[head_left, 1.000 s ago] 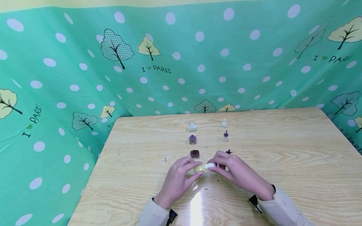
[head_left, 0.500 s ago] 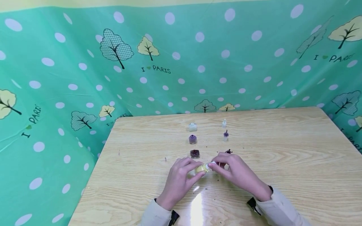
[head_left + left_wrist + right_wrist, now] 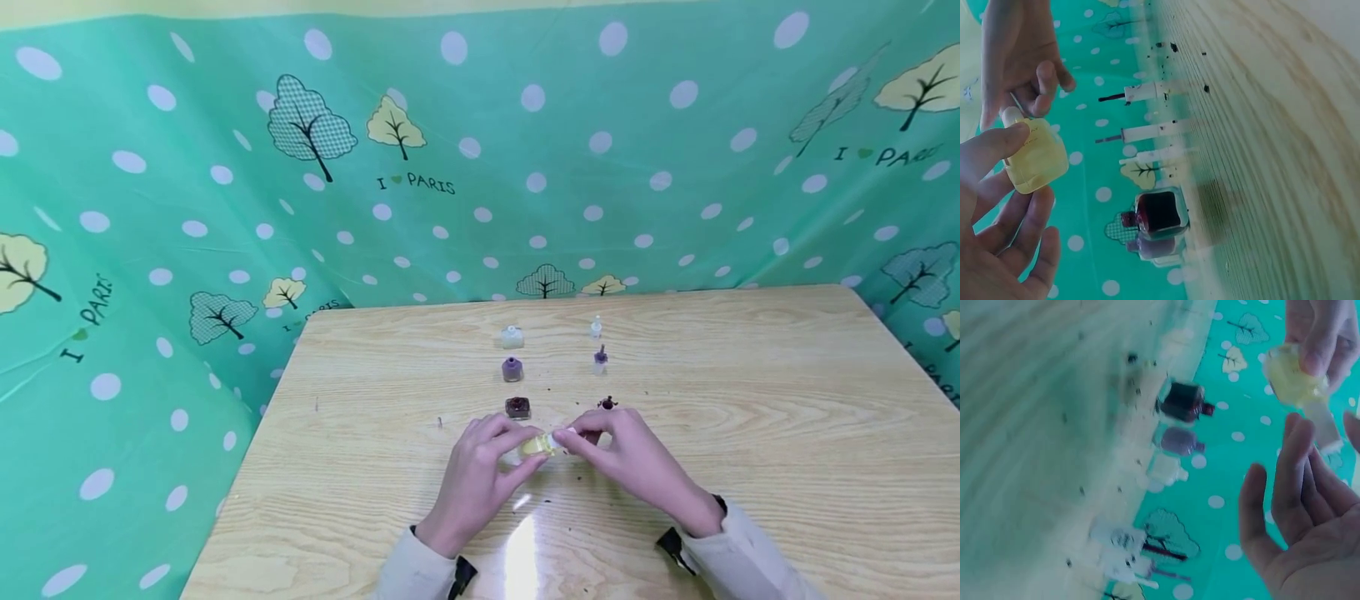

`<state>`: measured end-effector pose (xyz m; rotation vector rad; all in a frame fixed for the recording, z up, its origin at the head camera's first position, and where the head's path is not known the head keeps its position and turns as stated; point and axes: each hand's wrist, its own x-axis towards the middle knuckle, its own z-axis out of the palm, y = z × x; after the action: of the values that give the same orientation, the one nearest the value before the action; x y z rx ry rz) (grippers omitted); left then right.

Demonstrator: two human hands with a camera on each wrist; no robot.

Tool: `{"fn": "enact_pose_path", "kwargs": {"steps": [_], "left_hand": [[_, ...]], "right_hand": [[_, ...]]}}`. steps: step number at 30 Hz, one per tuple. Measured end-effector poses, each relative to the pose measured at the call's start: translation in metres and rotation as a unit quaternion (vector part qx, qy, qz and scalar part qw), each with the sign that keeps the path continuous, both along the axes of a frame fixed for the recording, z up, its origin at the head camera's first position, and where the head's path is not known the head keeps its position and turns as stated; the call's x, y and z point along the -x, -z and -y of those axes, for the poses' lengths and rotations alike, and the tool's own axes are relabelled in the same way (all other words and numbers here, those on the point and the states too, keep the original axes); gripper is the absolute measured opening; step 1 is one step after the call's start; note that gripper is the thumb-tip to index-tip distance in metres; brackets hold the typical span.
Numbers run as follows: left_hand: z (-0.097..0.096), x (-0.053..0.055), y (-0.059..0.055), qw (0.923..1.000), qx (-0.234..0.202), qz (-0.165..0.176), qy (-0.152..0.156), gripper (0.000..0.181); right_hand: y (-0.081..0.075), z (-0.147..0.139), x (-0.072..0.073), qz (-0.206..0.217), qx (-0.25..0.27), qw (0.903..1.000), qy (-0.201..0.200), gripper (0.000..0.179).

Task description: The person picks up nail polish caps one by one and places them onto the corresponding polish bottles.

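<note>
Between thumb and fingers, my left hand (image 3: 472, 479) holds a small nail polish bottle (image 3: 1040, 156) of pale yellow polish, tilted above the table. Its white cap (image 3: 1322, 427) is on the neck and points toward my right hand (image 3: 633, 462). The thumb and forefinger of that hand are around the cap in the head view; in the right wrist view some space shows between fingertips and cap. Just beyond the hands stand uncapped bottles: dark red (image 3: 517, 407), purple (image 3: 512, 370) and whitish (image 3: 512, 337).
Brush caps stand bristles up in a row to the right: a white one (image 3: 596, 327), a purple one (image 3: 601, 360) and a dark one (image 3: 607, 403) partly behind my right hand. Dark specks lie scattered on the wooden table (image 3: 360, 467). A green patterned cloth (image 3: 480, 167) hangs behind.
The yellow bottle has shifted slightly right, and my right fingers have moved further over the white cap, covering more of it. The standing bottles and brush caps have stayed put.
</note>
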<state>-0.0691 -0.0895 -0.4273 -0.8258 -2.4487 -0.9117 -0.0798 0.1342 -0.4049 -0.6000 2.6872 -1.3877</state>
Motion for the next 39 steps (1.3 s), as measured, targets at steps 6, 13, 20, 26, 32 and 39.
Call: {"fn": "enact_pose_path", "kwargs": {"steps": [6,13,20,26,32,39], "left_hand": [[0.006,0.000,-0.001,0.9999,0.002,0.015,-0.006,0.028],[0.007,0.001,-0.001,0.9999,-0.005,0.011,0.005,0.027],[0.005,0.001,0.002,1.0000,-0.007,0.000,-0.001,0.028],[0.004,0.000,0.003,0.9999,-0.009,-0.008,-0.006,0.028],[0.001,-0.001,0.002,0.9998,0.002,-0.013,-0.013,0.026],[0.000,0.001,0.003,0.9997,0.003,-0.021,-0.009,0.027]], "right_hand": [[-0.004,-0.009,-0.001,-0.075,-0.009,0.9966,-0.034,0.031],[-0.003,-0.012,0.000,-0.149,-0.011,0.9865,-0.067,0.025],[-0.002,-0.010,0.000,-0.142,-0.016,0.9882,-0.056,0.019],[0.000,-0.006,-0.001,-0.126,-0.041,0.9903,-0.042,0.015],[0.003,-0.002,-0.002,-0.120,-0.056,0.9912,0.004,0.013],[0.006,-0.001,-0.003,-0.098,-0.057,0.9934,0.018,0.015]]}}
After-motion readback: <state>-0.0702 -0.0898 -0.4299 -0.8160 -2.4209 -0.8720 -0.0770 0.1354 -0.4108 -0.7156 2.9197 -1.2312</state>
